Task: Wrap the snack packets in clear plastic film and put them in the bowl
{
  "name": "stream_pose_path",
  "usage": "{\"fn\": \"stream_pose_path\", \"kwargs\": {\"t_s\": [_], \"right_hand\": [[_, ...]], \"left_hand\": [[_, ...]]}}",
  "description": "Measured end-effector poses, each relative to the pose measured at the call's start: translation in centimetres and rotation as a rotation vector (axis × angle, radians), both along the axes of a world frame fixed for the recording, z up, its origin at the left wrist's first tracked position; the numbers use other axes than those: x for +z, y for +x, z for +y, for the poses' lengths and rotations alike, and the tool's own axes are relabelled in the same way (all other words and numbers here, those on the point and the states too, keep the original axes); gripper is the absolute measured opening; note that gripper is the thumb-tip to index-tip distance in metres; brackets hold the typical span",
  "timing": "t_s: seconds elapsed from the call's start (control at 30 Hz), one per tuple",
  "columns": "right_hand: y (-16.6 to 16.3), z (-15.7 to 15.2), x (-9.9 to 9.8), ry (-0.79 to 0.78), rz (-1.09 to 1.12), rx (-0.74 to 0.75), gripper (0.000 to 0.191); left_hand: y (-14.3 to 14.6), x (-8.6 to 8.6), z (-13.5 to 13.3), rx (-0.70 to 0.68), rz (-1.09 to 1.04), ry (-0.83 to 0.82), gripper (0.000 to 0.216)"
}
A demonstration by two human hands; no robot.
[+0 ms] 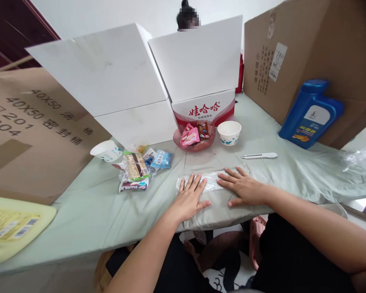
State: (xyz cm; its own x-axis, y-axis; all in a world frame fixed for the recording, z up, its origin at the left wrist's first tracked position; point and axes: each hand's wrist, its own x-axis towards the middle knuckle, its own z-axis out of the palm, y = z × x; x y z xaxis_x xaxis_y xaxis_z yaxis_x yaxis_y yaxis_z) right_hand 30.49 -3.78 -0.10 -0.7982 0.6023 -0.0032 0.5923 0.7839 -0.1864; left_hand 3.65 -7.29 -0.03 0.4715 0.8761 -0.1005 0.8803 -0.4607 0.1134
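Observation:
A clear plastic bag (210, 179) lies flat on the pale green tablecloth (91, 207) near the table's front edge. My left hand (189, 197) rests flat on the bag's left part, fingers spread. My right hand (242, 187) lies flat on its right part, fingers stretched out to the left. Neither hand grips anything.
A pink bowl of wrapped snacks (194, 139) and a white paper bowl (229, 132) stand behind the bag. A white utility knife (259, 155) lies right of them. Loose snack packets (138, 169) and a paper cup (106, 151) sit left. Cardboard boxes (33, 130), a white carton (201, 77) and a blue jug (311, 114) ring the table.

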Motion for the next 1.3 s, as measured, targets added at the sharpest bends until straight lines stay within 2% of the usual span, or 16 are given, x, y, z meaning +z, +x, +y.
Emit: {"fn": "stream_pose_path", "kwargs": {"t_s": [0.1, 0.2, 0.27, 0.37, 0.47, 0.6, 0.7, 0.83, 0.93, 1.0, 1.13, 1.23, 1.3], "right_hand": [[2.0, 1.5, 0.2, 0.014, 0.001, -0.119, 0.071], [4.0, 2.8, 0.7, 0.082, 0.09, -0.152, 0.041], [4.7, 3.0, 1.1, 0.144, 0.164, -0.138, 0.029], [4.7, 2.2, 2.1, 0.22, 0.264, -0.116, 0.022], [4.0, 0.6, 3.5, 0.204, 0.391, -0.052, 0.018], [3.2, -1.4, 5.6, -0.039, 0.472, 0.041, 0.015], [2.9, -2.0, 6.4, -0.244, 0.482, 0.069, 0.017], [2.6, -1.3, 5.8, -0.439, 0.578, 0.038, 0.028], [2.1, 0.1, 4.4, -0.544, 0.69, -0.084, 0.041], [1.6, 1.2, 3.5, -0.539, 0.72, -0.197, 0.042], [0.5, 2.9, 2.4, -0.337, 0.572, -0.403, 0.026], [-0.3, 3.5, 1.9, -0.224, 0.439, -0.475, 0.019], [-0.6, 3.8, 1.5, -0.211, 0.433, -0.489, 0.019]], "left_hand": [[-0.7, 0.1, 0.4, 0.045, 0.023, -0.066, 0.073], [-1.5, 0.5, 0.6, 0.081, 0.009, -0.045, 0.071], [-1.5, 0.7, 0.4, 0.098, -0.011, 0.019, 0.068], [-0.1, 1.0, -0.5, 0.142, -0.082, 0.196, 0.053], [2.2, 1.3, -2.0, 0.134, -0.212, 0.289, 0.04], [4.7, 1.2, -3.4, -0.007, -0.294, 0.16, 0.052], [5.1, 1.1, -3.4, -0.17, -0.303, 0.061, 0.048], [4.8, 1.5, -2.9, -0.441, -0.373, -0.127, 0.038], [4.5, 2.0, -2.7, -0.515, -0.473, -0.281, 0.042], [4.3, 2.1, -2.7, -0.47, -0.546, -0.37, 0.051], [3.9, 1.5, -2.8, -0.337, -0.697, -0.511, 0.075], [3.7, 0.9, -2.9, -0.255, -0.752, -0.538, 0.099], [3.8, 0.9, -2.8, -0.247, -0.734, -0.517, 0.103]]}}
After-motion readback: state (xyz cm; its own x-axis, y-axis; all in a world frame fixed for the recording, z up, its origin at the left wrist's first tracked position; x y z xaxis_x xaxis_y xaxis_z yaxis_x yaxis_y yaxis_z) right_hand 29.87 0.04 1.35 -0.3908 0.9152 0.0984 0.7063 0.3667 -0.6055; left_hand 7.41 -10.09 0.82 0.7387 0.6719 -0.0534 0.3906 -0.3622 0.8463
